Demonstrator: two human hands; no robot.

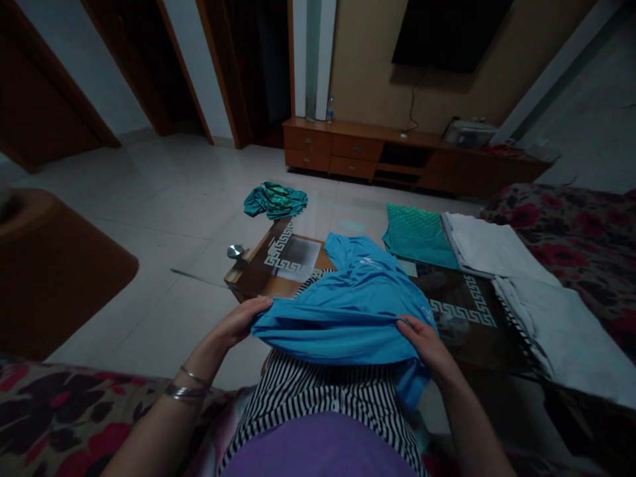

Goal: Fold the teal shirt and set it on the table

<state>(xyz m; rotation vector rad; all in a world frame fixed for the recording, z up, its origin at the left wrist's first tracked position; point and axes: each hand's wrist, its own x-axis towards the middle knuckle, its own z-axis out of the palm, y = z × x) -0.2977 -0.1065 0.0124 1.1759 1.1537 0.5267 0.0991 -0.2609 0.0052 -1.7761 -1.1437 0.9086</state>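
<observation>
A blue T-shirt (pixel 355 298) with small white lettering stretches from my lap onto the low glass table (pixel 278 285). My left hand (pixel 243 319) grips the shirt's near left corner between thumb and fingers. At the near right side, my right hand (pixel 422 338) pinches the same edge, its thumb on top. Between both hands the fabric hangs in loose folds above my black-and-white striped trousers (pixel 328 391). Part of the shirt droops down below my right hand.
Green clothing (pixel 275 200) lies bunched beyond the table's left end. A flat teal-green garment (pixel 420 235), a white folded cloth (pixel 497 245) and another pale cloth (pixel 571 331) lie at the right. A brown stool-like block (pixel 59 265) stands left. A wooden TV cabinet (pixel 358 149) lines the wall.
</observation>
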